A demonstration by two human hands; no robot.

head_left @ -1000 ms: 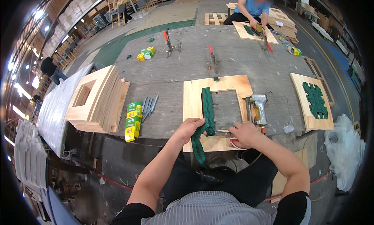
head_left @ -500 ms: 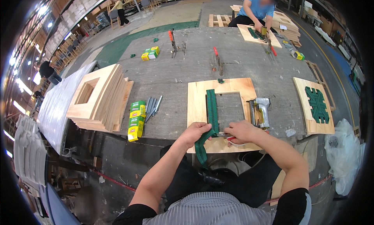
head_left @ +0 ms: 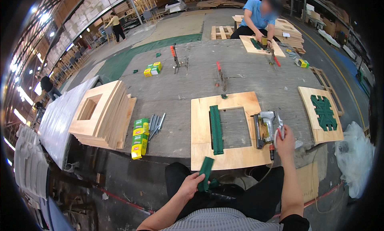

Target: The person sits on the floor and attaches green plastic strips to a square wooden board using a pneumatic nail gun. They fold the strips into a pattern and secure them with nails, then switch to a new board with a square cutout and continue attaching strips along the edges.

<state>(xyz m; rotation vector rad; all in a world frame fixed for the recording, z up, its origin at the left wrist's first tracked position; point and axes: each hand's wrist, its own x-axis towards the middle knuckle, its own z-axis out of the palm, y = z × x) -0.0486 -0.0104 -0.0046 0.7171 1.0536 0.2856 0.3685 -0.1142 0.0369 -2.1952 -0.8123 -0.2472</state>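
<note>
My left hand (head_left: 193,186) is closed around a loose length of green webbing strap (head_left: 207,169), held up in front of my lap. In my right hand (head_left: 285,143) are scissors (head_left: 280,126) with red grips and blades pointing away from me, right of the staple gun. A pale wooden panel (head_left: 200,145) with a square cut-out lies in front of me. Along the left side of its opening runs a cut green strap (head_left: 216,131). The silver-grey staple gun (head_left: 267,125) rests at the panel's right edge, a hose running from it.
Left stand stacked wooden frames (head_left: 105,107), yellow-green boxes (head_left: 140,139) and metal staple strips (head_left: 157,125). At right lies a panel (head_left: 332,133) with woven green straps. Red-handled clamps (head_left: 219,77) stand farther back. Across the table a person in blue (head_left: 256,15) handles another panel.
The strap is now cut: one piece stays on the panel, the other has come back toward my lap in my left hand. My right hand has moved right with the scissors.
</note>
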